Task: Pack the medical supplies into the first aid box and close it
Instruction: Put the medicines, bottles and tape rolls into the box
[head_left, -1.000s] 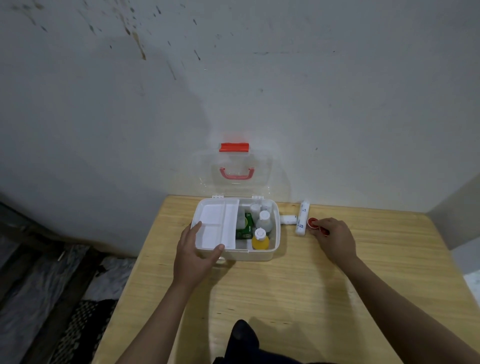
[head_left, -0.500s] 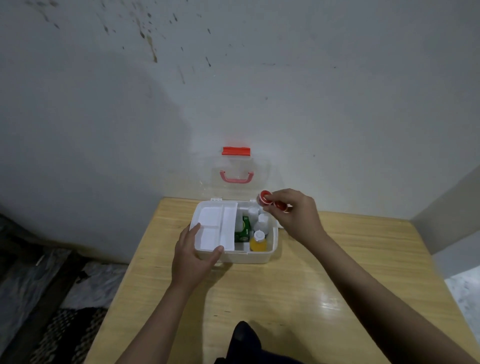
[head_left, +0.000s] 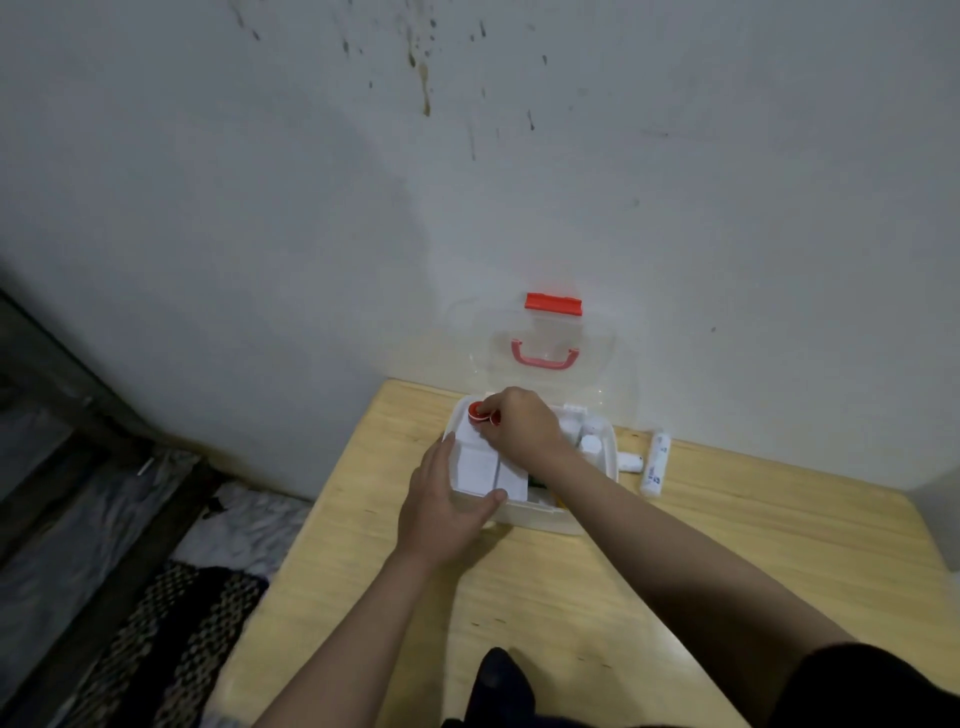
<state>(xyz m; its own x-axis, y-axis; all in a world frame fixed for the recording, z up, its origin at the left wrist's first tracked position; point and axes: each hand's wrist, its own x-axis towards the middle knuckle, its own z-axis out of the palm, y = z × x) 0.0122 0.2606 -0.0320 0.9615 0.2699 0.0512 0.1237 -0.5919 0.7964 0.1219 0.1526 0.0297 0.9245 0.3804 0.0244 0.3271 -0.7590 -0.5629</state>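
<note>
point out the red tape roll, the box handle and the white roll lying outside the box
red tape roll (head_left: 476, 412), head view, its round top
box handle (head_left: 544, 358), head view, middle of the bar
white roll (head_left: 655, 463), head view, mid-length

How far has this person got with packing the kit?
Partly done. Several bottles, such as a white-capped bottle, already stand in the white plastic first aid box. Right now the right hand holds a small red-and-white tape roll over the white tray insert, while the left hand steadies the box. Two white bandage rolls still lie on the wooden table, and the clear lid stands open.
</note>
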